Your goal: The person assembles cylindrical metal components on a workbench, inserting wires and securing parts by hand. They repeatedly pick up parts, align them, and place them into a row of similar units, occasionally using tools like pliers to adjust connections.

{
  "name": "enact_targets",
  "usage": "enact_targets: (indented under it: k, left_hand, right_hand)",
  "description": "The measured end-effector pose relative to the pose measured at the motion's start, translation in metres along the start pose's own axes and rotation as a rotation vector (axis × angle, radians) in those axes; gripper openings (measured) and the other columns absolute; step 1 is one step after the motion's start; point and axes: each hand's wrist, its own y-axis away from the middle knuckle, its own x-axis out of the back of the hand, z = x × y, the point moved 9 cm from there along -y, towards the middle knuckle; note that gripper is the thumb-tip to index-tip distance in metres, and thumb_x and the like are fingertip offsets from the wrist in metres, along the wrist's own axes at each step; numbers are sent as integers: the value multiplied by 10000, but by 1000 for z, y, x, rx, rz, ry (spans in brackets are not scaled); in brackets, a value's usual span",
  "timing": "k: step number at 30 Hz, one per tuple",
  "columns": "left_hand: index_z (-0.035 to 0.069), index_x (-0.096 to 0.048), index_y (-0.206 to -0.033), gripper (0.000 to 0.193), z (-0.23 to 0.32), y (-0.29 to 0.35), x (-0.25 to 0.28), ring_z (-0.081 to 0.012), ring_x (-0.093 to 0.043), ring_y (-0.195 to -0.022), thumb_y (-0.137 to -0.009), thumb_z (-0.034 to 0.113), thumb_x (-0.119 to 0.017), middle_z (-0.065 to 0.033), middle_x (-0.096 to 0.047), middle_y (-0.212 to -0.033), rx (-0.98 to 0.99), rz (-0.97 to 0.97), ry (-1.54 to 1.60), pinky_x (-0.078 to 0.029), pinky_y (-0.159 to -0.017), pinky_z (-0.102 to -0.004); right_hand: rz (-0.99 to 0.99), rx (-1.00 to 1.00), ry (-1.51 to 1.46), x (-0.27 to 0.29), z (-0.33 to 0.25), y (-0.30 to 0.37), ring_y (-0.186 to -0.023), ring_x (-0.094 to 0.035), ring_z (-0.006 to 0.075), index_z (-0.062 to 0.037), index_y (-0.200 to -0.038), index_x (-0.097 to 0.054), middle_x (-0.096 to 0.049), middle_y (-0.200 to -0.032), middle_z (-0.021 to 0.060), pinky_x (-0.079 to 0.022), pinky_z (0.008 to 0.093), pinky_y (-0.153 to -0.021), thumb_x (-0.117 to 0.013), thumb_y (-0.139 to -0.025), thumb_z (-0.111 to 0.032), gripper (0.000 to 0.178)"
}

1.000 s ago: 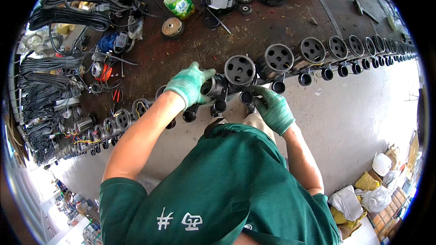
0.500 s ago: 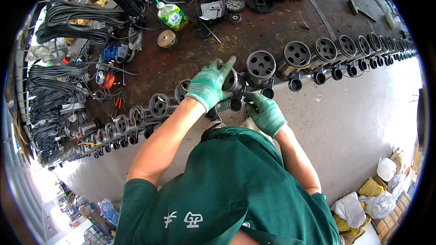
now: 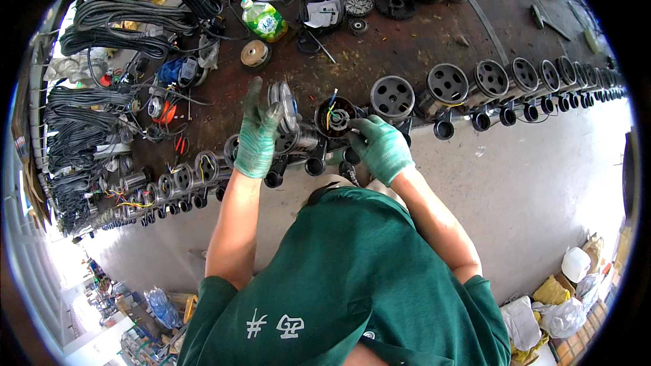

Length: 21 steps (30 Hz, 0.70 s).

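Note:
My left hand point(image 3: 256, 137), in a green knit glove, has its fingers upright and its thumb against a round metal cover point(image 3: 290, 110). The cover is held on edge above the row of housings. An uncovered motor housing point(image 3: 327, 129) stands just to its right, with yellow, blue and other thin wires point(image 3: 331, 112) rising from inside. My right hand point(image 3: 385, 152), in a matching glove, pinches this housing's right rim with thumb and forefinger. To the right is a housing with a holed round top point(image 3: 392, 97).
Similar housings point(image 3: 447, 84) line the table's near edge on both sides. Bundled black cables point(image 3: 122, 17) lie at the left. A green-labelled bottle point(image 3: 263, 22), a round metal disc point(image 3: 255, 53) and a thin rod point(image 3: 325, 50) lie on the dark table point(image 3: 407, 37).
My left hand has lifted the round cover off the housing and moved left with it. The wires inside now show. My right hand has moved slightly up and left onto the housing's rim.

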Motion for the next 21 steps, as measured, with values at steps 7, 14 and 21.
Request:
enact_targets:
  k: [7, 14, 21]
  left_hand:
    - [119, -331, -1632, 725, -21, -11, 6, -243, -585, -1327, -1030, 335, -673, -134, -532, -1500, 79, -38, 206, -549, -1067, -400]
    - [98, -332, -1631, 669, -29, -21, 10, -206, -525, -1365, -1089, 410, -568, -87, -504, -1531, -48, -164, 97, -458, -1139, -367]
    - [95, -374, -1621, 499, -44, -28, 8, -265, -383, -1529, -1145, 228, -451, -157, -329, -1683, -130, -249, 106, -320, -1266, -393]
  right_hand:
    - [-214, -74, 301, -30, -23, -26, -960, -713, 412, -154, -1219, -738, -746, -1035, 175, -567, 515, -825, -662, -975, -358, 327]
    - [-118, -271, 198, -33, -26, -36, -1016, -708, 415, -145, -1253, -724, -743, -1113, 184, -574, 495, -870, -657, -972, -306, 331]
    - [71, -61, 427, -6, -37, -43, -1024, -707, 387, -156, -1323, -667, -719, -1133, 158, -575, 475, -856, -699, -961, -260, 378]
